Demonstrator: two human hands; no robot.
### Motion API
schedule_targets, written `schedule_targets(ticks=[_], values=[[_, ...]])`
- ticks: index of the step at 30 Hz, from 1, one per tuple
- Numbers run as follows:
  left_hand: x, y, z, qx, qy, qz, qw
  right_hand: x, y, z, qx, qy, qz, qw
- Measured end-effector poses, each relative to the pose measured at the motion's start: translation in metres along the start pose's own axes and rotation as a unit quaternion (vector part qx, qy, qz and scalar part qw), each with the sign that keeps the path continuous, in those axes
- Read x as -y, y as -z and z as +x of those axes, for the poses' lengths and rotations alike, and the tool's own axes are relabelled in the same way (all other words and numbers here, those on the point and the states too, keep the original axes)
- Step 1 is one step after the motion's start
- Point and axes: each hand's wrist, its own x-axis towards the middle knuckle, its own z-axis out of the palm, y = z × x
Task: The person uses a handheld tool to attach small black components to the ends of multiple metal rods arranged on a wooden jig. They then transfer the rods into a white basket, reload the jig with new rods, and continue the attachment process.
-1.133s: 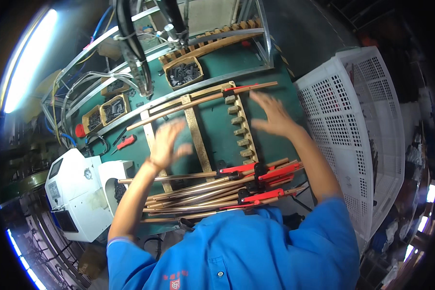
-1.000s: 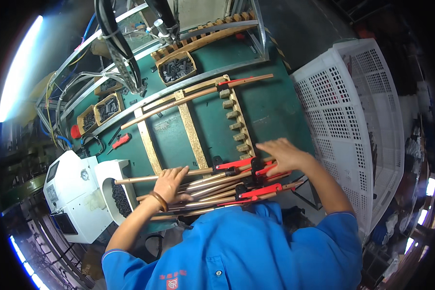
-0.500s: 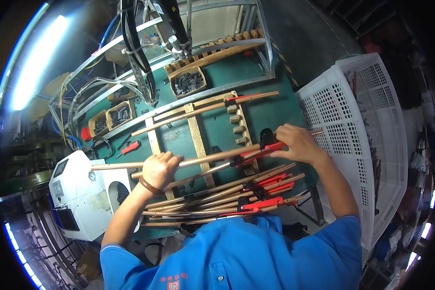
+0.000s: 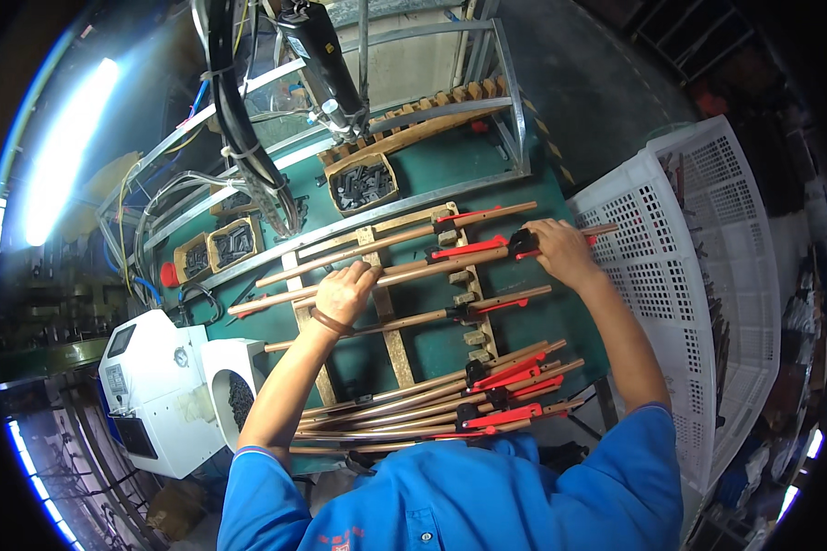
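Note:
My left hand [image 4: 345, 292] is closed around a long copper-coloured pole [image 4: 413, 273] that slants over a wooden rack. Near the pole's right end, my right hand [image 4: 563, 250] grips at a black fitting [image 4: 524, 242]; its fingers partly hide what they hold. Close beside this pole shows a red lever piece [image 4: 469, 249]; I cannot tell which pole carries it. On the wooden rack [image 4: 396, 354], one similar pole [image 4: 386, 241] lies beyond my hands and another pole [image 4: 404, 322] lies nearer, both with red and black parts.
Several more poles [image 4: 413, 398] lie bundled at the table's near edge. A white machine [image 4: 161, 395] stands left. Boxes of small black parts [image 4: 363, 184] sit beyond the rack, beside a metal frame [image 4: 423, 202]. A white perforated crate [image 4: 648, 248] stands right; a black cylinder [image 4: 320, 60] hangs overhead.
Both hands have moved away from my body with the pole, onto the rack's middle. My left hand has also shifted right. A pole now lies on the rack nearer to me.

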Motion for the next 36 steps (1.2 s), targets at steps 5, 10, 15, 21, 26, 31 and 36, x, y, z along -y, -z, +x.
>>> schedule_targets(ticks=[5, 10, 15, 21, 26, 31, 36], values=[[0.004, -0.002, 0.01, -0.032, 0.003, -0.031, 0.999, -0.002, 0.023, 0.012, 0.013, -0.027, -0.011, 1.0], [0.007, -0.029, 0.011, -0.006, 0.053, -0.049, 0.997, -0.013, 0.006, 0.024, 0.068, -0.042, -0.05, 0.996], [-0.005, -0.03, 0.025, -0.01, 0.0, 0.045, 0.999, -0.039, -0.055, 0.012, 0.108, -0.106, -0.042, 0.987], [-0.008, -0.048, 0.01, -0.036, 0.093, -0.002, 0.995, -0.02, -0.029, 0.009, 0.031, -0.086, -0.017, 0.996], [-0.001, 0.009, 0.006, -0.044, 0.092, -0.045, 0.994, 0.008, 0.016, 0.006, 0.005, 0.007, 0.127, 0.992], [0.02, 0.054, -0.058, 0.053, 0.067, -0.112, 0.99, 0.036, -0.041, 0.019, 0.059, 0.072, 0.168, 0.981], [0.041, 0.016, -0.096, 0.053, 0.1, -0.115, 0.987, 0.044, -0.075, 0.04, 0.163, 0.05, 0.136, 0.976]])
